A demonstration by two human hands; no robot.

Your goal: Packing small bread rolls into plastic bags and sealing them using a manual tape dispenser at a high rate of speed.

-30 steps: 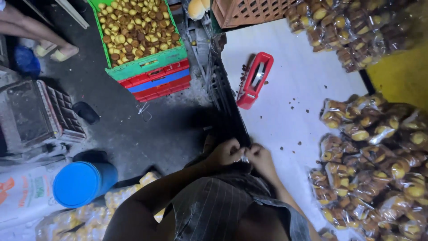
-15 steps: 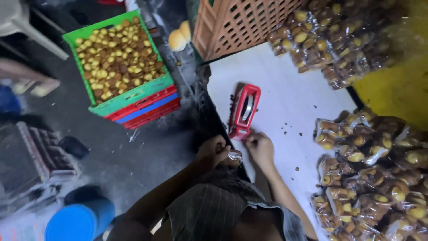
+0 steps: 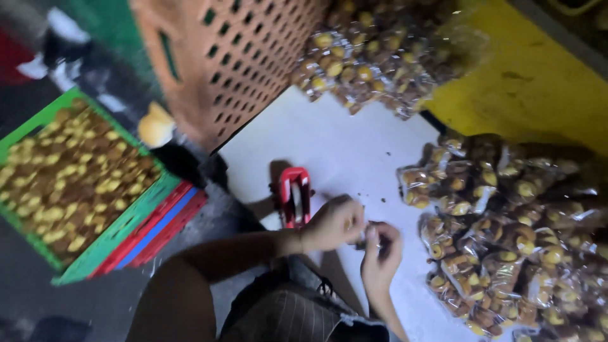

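Note:
My left hand (image 3: 332,223) and my right hand (image 3: 381,253) meet over the white table top (image 3: 342,145), fingers pinched together on a small object (image 3: 364,238) that is too blurred to identify. A red hand tool (image 3: 296,196) lies on the table just left of my left hand. To the right of my right hand is a heap of clear bags filled with yellow-brown fruit (image 3: 506,234).
More filled bags (image 3: 367,69) are piled at the table's far end, next to an orange perforated crate (image 3: 234,57). A green crate of loose fruit (image 3: 69,183) sits on red and blue crates (image 3: 158,228) on the floor at left. A yellow surface (image 3: 532,82) borders the table at right.
The view has swung up and right over the table. My hands, still pinched together, have moved from the table's near edge to beside the red tool.

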